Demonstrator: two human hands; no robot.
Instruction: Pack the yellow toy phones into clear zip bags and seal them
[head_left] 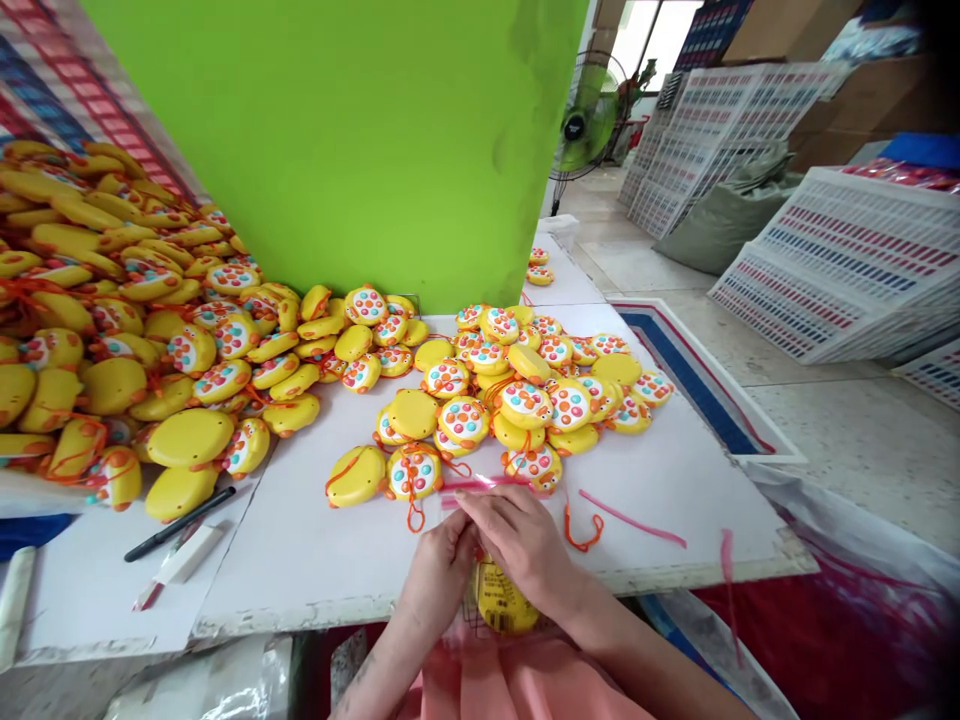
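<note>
My left hand [444, 556] and my right hand [525, 535] meet at the table's front edge, fingers closed together. Between and below them hangs a clear plastic bag with black print, and a yellow toy [508, 605] shows inside it. Just beyond my fingertips lies a pink strip [487, 486]; whether it belongs to the bag is unclear. Nearest to the hands are a yellow toy with coloured dots [414, 472], an orange cord loop on it, and another dotted toy [534, 464]. A loose orange cord [583, 530] rests right of my right hand.
A big heap of yellow toys [191, 438] fills the left side. Behind stands a green board [360, 150]. A black pen [180, 524] and a white box-shaped piece [191, 553] lie at left, a pink strip [634, 519] at right. White crates [840, 270] stand on the floor.
</note>
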